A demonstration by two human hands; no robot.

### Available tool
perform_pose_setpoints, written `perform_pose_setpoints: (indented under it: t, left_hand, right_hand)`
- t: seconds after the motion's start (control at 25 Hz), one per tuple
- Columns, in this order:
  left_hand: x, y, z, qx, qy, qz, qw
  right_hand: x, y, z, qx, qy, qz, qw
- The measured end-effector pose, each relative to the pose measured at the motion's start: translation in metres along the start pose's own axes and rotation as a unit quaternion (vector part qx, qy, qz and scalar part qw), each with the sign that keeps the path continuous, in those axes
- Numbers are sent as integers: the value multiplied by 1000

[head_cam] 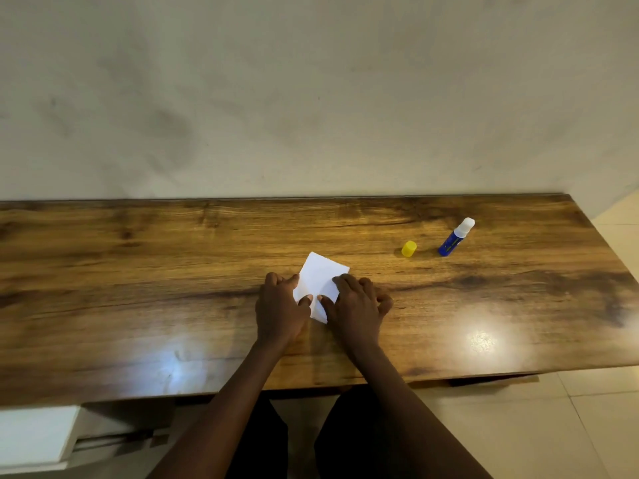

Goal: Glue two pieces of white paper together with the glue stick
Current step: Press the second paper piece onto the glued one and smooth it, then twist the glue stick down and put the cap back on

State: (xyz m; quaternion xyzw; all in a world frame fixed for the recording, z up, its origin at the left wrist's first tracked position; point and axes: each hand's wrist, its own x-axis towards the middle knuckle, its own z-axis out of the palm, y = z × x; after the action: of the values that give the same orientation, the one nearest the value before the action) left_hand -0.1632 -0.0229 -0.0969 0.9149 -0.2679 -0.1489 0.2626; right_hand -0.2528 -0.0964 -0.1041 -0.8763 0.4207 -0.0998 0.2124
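Observation:
A small white paper lies flat on the wooden table, near its middle. I cannot tell if it is one sheet or two stacked. My left hand rests on its left edge, fingers spread and pressing down. My right hand presses its right edge, thumb near the left thumb. The blue glue stick stands uncapped to the far right, its white glue tip exposed. Its yellow cap sits on the table just left of it.
A plain wall rises right behind the table's far edge. The table's right end drops to a tiled floor. A white object sits below the near edge at the lower left.

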Motion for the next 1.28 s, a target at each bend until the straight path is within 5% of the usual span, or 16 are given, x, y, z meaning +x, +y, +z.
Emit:
perform_pose_setpoints:
  t: [0.4, 0.72, 0.96, 1.12, 1.28]
  left_hand:
    - [29, -6, -12, 110, 10, 39, 993]
    - [43, -4, -15, 126, 20, 37, 991]
    - [34, 5, -10, 50, 48, 69, 995]
    - [33, 34, 8, -33, 32, 122, 991]
    - [37, 92, 44, -144, -27, 135, 980]
  right_hand:
    - [73, -16, 8, -106, -69, -102, 987]
    - [69, -3, 2, -62, -89, -92, 990]
    - [37, 34, -30, 100, 122, -70, 985]
    - [29, 70, -59, 204, 294, 28, 933]
    - [41, 100, -88, 300, 348, 127, 879]
